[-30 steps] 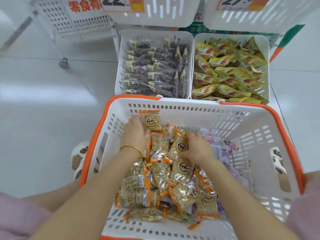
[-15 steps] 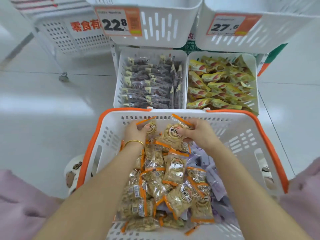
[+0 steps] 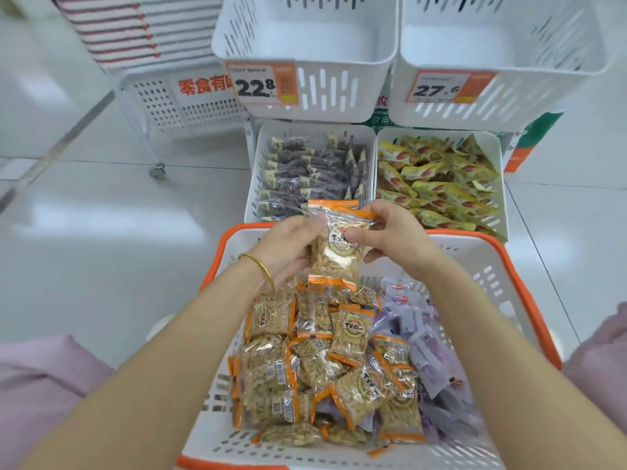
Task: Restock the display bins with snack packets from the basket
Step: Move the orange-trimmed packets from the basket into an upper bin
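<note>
A white basket with an orange rim sits in front of me, holding several clear orange-edged snack packets and purple packets on its right side. Above the basket's far edge both hands hold a small stack of orange-edged packets upright. My left hand, with a gold bangle at the wrist, grips the stack's left side. My right hand pinches its upper right edge. Two upper display bins stand behind: the left bin tagged 22.8 and the right bin tagged 27.6; both look bare inside.
Below them, a lower left bin holds dark packets and a lower right bin holds yellow packets. A wheeled white rack with red lettering stands at the left. Glossy white floor lies all around. Pink-clad knees flank the basket.
Both hands have lifted out of the basket pile with the orange-edged packets, rising toward the bins. The view has tilted up, showing more of the upper bins.
</note>
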`<state>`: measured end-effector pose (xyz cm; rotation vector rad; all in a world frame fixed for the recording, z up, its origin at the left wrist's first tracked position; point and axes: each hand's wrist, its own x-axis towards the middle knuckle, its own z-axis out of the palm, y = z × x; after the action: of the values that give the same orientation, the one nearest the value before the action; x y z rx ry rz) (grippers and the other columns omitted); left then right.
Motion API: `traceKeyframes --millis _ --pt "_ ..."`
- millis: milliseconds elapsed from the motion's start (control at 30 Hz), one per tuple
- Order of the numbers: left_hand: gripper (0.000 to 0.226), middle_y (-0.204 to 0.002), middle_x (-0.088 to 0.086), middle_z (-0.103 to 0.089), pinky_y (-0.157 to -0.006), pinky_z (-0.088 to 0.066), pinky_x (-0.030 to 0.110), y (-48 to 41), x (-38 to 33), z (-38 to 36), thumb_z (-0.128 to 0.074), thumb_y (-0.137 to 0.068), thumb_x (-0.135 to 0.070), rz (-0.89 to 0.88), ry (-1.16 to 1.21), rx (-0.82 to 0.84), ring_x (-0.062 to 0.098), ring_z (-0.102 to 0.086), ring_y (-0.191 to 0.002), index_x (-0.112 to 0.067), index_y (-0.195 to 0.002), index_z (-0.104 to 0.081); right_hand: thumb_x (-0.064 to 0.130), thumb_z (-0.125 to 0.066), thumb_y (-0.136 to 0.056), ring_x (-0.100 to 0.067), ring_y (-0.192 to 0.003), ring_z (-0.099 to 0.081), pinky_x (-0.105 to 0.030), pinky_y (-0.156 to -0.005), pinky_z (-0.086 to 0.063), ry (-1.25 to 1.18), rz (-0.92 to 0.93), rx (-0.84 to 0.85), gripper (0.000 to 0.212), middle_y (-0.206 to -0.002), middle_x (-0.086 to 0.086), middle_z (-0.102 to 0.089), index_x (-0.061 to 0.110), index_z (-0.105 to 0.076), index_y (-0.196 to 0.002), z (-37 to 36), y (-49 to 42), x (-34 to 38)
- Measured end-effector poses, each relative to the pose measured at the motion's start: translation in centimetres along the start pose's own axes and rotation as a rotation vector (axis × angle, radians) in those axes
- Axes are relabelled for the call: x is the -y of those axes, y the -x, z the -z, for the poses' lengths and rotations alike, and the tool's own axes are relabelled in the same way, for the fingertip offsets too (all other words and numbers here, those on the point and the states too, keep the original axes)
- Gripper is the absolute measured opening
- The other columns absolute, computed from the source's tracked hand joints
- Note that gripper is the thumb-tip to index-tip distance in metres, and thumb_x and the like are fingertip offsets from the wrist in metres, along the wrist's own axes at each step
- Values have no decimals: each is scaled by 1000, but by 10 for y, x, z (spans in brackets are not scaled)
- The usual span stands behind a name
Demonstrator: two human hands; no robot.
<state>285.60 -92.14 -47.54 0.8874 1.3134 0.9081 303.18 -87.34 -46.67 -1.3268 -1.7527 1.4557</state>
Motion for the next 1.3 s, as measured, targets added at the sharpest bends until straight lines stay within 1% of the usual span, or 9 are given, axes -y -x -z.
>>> traceKeyframes --millis 167,333,433,567,767,967,1067,1167,1300 --pt "28 -71 -8 -56 -65 -49 22 -19 -44 4 -69 -80 -2 -199 -230 24 2 -59 -64 -21 -80 -49 24 -75 -79 -11 -60 -59 -28 -51 -53 87 37 -19 53 -83 -8 -58 21 -42 -121 25 -14 51" --pt "41 -109 9 -65 -94 -50 41 -35 -126 29 -78 -74 -19 -441 -421 -71 25 -62 -104 -14 -109 -58 21 -64 -89 -14 -66 -66 -30 -55 -58 173 125 160 24 -80 -1 -66 15 -60 -112 55 -49 132" --pt "54 -121 -3 -56 -102 -42 33 -46 -155 49 -76 -75 -28 -618 -501 -324 12 -52 -115 -22 -122 -51 18 -65 -89 -19 -66 -67 -31 -55 -58 161 255 -40 16 -82 -9 -68 11 -62 -103 59 -80 179" --pt "71 -142 7 -36 -112 -22 36 -66 -156 87 -74 -76 -31 -618 -706 -691 23 -28 -134 -13 -135 -40 14 -63 -88 -23 -81 -68 -37 -56 -59 127 450 -340 16 -93 -6 -65 15 -60 -104 46 -141 220" --pt "84 -154 12 -13 -115 -6 28 -89 -131 114 -76 -75 -21 -625 -822 -650 22 -8 -143 -12 -144 -27 12 -67 -84 -29 -89 -62 -42 -82 -54 548 274 -229 22 -103 -12 -64 7 -65 -105 -5 -236 212" --pt "79 -153 7 -17 -106 -1 5 -92 -121 124 -71 -78 -9 -720 -802 -663 14 -14 -140 -12 -143 -28 17 -63 -86 -22 -82 -58 -37 -84 -53 606 1 237 22 -100 -9 -62 9 -61 -107 -28 -254 212" --pt "77 -154 4 -16 -106 -2 7 -87 -121 123 -69 -79 -8 -708 -793 -635 11 -13 -140 -14 -144 -27 33 -50 -87 -23 -91 -61 -41 -94 -46 630 -163 374 27 -115 -3 -63 19 -58 -109 -22 -249 216" --pt "74 -149 6 -23 -110 -8 16 -78 -121 118 -68 -78 -6 -694 -778 -660 17 -18 -139 -11 -142 -30 32 -39 -91 -28 -114 -54 -49 -104 -38 601 -150 344 42 -133 1 -53 24 -48 -132 -15 -237 221" --pt "66 -138 13 -34 -109 -16 17 -53 -109 109 -66 -75 -3 -662 -772 -694 22 -31 -130 -6 -136 -39 17 -38 -97 -21 -111 -55 -32 -92 -43 535 169 67 34 -127 -4 -58 9 -56 -125 -8 -184 230"
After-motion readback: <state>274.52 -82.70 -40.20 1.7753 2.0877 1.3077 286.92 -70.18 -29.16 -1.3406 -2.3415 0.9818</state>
